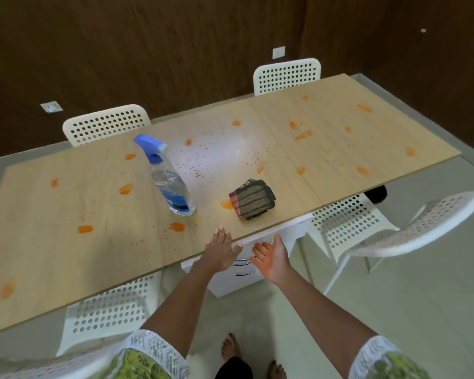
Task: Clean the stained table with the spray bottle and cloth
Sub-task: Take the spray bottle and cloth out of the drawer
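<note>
A long light-wood table (66, 255) carries several orange smears and fine orange speckles around a pale wet-looking patch at its middle. A clear spray bottle (168, 179) with a blue trigger head stands upright near the table's centre. To its right lies a folded dark striped cloth (253, 198) near the front edge. My left hand (220, 251) hovers at the front edge, fingers straight, back up. My right hand (272, 259) is beside it, palm up, fingers spread. Both hands hold nothing and touch neither object.
White perforated chairs stand around the table: two behind it (106, 124) (286, 75), one at the right front (411, 236), one tucked under the front edge (107, 310). A white drawer unit (230, 280) sits under the table. My bare feet (230, 348) show on the pale floor.
</note>
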